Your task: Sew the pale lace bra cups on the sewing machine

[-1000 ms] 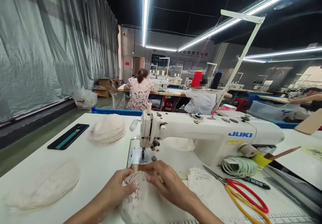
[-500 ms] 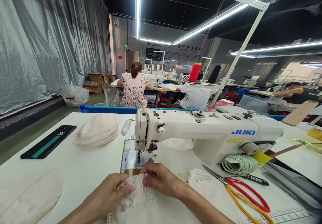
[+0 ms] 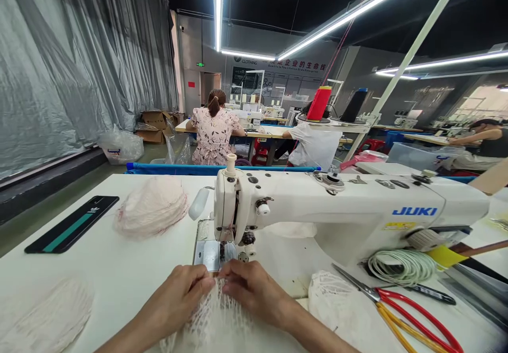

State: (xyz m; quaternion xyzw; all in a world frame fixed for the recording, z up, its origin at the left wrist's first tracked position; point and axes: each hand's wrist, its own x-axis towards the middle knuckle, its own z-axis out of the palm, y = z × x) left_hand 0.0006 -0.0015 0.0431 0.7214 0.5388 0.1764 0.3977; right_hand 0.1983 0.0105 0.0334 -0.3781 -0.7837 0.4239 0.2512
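Note:
Both hands pinch the upper edge of a piece of white lace fabric [image 3: 216,316], just in front of the sewing machine's needle area. My left hand [image 3: 180,297] grips it from the left, thumb and fingers closed. From the right, my right hand [image 3: 254,292] holds the same edge, fingertips close to those of the left. The lace hangs down toward me over the table edge. The white sewing machine [image 3: 286,199] stands right behind my hands, its presser foot [image 3: 223,252] just beyond my fingertips. Whether the lace reaches under the foot is hidden.
Stacked pale fabric pieces [image 3: 153,207] lie at left, with more at lower left [image 3: 51,313]. A black-and-green phone [image 3: 73,225] rests nearby. At right are lace pieces [image 3: 337,300], red-and-yellow scissors [image 3: 405,310] and coiled cord [image 3: 400,266]. Co-workers sit beyond.
My hands have drawn closer together at the lace's upper edge, and the left has moved up toward the needle plate. The view has shifted slightly, moving the machine rightward in frame.

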